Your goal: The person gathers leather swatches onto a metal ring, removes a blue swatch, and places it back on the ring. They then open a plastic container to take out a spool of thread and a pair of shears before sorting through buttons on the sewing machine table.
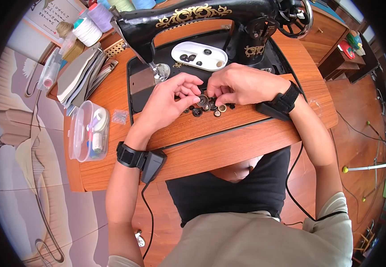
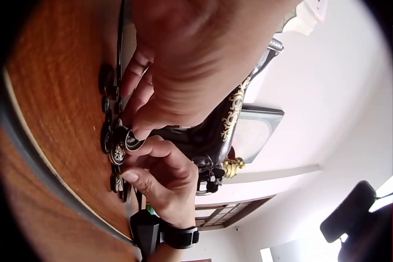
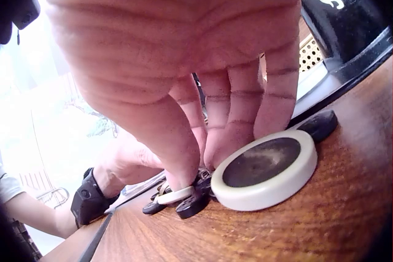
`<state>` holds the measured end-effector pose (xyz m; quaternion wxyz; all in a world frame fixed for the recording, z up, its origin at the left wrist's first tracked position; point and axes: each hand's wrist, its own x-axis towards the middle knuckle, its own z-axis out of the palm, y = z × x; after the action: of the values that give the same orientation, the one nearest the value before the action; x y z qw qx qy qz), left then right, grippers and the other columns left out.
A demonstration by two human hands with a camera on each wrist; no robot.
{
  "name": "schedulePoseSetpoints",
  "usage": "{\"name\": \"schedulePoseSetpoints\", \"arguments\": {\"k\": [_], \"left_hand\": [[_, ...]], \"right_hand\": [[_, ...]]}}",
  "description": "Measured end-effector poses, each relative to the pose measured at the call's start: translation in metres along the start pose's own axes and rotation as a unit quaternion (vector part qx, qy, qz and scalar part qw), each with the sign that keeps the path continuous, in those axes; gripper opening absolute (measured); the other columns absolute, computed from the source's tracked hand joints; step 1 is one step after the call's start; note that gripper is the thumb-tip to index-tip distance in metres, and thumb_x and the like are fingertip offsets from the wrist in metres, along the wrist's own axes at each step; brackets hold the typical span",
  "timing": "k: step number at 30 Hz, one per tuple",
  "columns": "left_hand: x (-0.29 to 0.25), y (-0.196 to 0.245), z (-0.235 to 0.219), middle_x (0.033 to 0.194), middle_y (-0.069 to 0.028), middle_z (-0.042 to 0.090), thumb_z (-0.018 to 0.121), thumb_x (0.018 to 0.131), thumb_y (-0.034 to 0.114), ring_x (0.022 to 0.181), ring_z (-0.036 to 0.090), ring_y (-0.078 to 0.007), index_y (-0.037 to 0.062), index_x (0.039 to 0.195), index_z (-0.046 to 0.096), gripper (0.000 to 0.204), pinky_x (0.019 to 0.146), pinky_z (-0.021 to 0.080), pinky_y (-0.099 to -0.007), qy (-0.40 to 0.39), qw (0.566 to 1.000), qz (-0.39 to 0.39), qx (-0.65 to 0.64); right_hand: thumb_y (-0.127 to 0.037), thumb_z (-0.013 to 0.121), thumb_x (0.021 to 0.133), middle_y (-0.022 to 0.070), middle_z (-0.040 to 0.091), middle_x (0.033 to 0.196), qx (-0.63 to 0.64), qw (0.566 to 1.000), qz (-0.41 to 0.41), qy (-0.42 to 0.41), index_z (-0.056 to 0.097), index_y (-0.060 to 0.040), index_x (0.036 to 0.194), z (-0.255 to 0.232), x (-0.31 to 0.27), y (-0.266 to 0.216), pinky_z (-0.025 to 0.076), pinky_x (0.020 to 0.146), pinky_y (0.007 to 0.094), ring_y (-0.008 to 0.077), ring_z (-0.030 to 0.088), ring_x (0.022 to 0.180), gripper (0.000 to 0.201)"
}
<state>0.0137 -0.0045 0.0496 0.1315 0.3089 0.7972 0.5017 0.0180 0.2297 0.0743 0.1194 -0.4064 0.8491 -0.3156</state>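
Several loose buttons lie in a small pile on the wooden table in front of me, among them a pale-rimmed button (image 3: 264, 173) with a dark centre. My left hand (image 1: 168, 100) pinches a dark round button (image 2: 133, 140) between thumb and forefinger at the pile's left side. From the right, my right hand (image 1: 242, 84) reaches down into the pile with bent fingers, its thumb and forefinger apart in the left wrist view. A gold-patterned button (image 2: 118, 153) lies close by its fingertips. Behind the hands, a white oval tray (image 1: 222, 66) holds several dark buttons and a pale one.
A black sewing machine (image 1: 193, 15) stands behind the tray on its dark bed. To the left are an open clear plastic box (image 1: 79, 153) with thread spools, a small clear packet (image 1: 120, 117) and a stack of folded cloth (image 1: 79, 75). Thread cones (image 1: 99, 18) stand at the back left.
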Motion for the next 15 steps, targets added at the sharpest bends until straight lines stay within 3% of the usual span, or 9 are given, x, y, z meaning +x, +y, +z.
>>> {"name": "schedulePoseSetpoints", "arguments": {"k": [2,5,8,10,13,15], "left_hand": [[0.001,-0.002,-0.001,0.099,-0.0041,0.063,0.065,0.086,-0.003,0.089,0.06,-0.0088,-0.0008,0.115,0.059,0.03,0.082,0.05,-0.0224,0.008,0.998,0.002,-0.063],[0.001,-0.002,-0.001,0.101,-0.0051,0.064,0.064,0.088,-0.003,0.094,0.061,-0.0097,-0.0017,0.115,0.058,0.028,0.086,0.05,-0.023,0.017,0.997,0.001,-0.08],[0.002,-0.004,-0.001,0.106,-0.0058,0.063,0.062,0.09,-0.001,0.1,0.06,-0.0105,-0.0017,0.116,0.058,0.026,0.088,0.05,-0.0238,0.026,0.995,-0.002,-0.092],[0.003,-0.007,-0.001,0.108,-0.0062,0.063,0.061,0.091,0.0,0.102,0.06,-0.0108,-0.0017,0.115,0.058,0.025,0.089,0.049,-0.0242,0.036,0.996,0.006,-0.078],[0.004,-0.01,-0.003,0.11,-0.0061,0.062,0.058,0.093,0.001,0.106,0.059,-0.0112,-0.0016,0.115,0.058,0.023,0.092,0.048,-0.0247,0.047,0.997,0.008,-0.06],[0.003,-0.01,-0.004,0.111,-0.0058,0.062,0.057,0.094,0.002,0.107,0.058,-0.0113,-0.0015,0.115,0.058,0.022,0.093,0.047,-0.0248,0.048,0.997,0.001,-0.054]], "right_hand": [[-0.008,0.074,0.078,0.0118,0.063,0.077,0.002,1.0,0.007,0.009,0.062,0.001,0.1,-0.001,0.0,-0.007,0.049,0.06,0.0345,0.0229,0.06,0.064,0.026],[-0.009,0.074,0.078,0.0116,0.063,0.083,0.025,0.998,0.029,0.051,0.061,-0.0003,0.104,-0.003,0.0,-0.013,0.05,0.062,0.0346,0.0227,0.06,0.067,0.03],[-0.01,0.074,0.078,0.012,0.063,0.094,-0.031,0.997,0.022,0.066,0.06,-0.0008,0.108,-0.001,0.002,-0.005,0.051,0.071,0.0361,0.026,0.062,0.081,0.034],[-0.013,0.073,0.08,0.0122,0.062,0.102,-0.102,0.98,-0.076,0.15,0.061,-0.0004,0.108,0.003,0.002,0.007,0.05,0.081,0.0385,0.0306,0.061,0.096,0.033],[-0.013,0.07,0.083,0.0122,0.061,0.106,-0.154,0.964,-0.064,0.208,0.061,0.0001,0.108,0.006,0.0,0.01,0.047,0.087,0.0405,0.0335,0.059,0.102,0.03],[-0.013,0.068,0.084,0.0128,0.061,0.106,-0.161,0.969,-0.021,0.185,0.061,0.0005,0.108,0.006,-0.003,0.012,0.048,0.087,0.0407,0.0336,0.059,0.101,0.028]]}}
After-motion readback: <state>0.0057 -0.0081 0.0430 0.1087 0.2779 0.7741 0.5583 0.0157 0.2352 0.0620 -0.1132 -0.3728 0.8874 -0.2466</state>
